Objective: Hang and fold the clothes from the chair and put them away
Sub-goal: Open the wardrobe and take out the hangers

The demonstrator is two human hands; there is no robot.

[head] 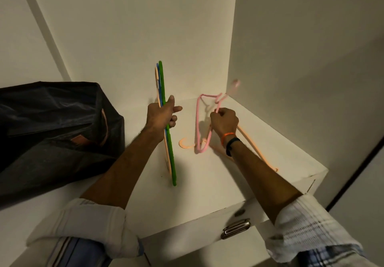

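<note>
Hangers [166, 121] are gripped upright in left hand [161, 115], freeing right hand [224, 121], pinching pink hanger [199, 121] off shelf [207, 183].

Both arms outstretched, left hand [161, 115] and right hand [225, 121] clenched.

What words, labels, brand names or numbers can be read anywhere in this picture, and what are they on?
No readable text anywhere.
Small brown patch on the dark fabric storage bag: may carry a brand mark, too small and dim to read.
Hangers, namely the green hanger in the left hand and the pink hanger in the right hand: no markings visible.
Metal latch on the white shelf: no lettering discernible.
</note>
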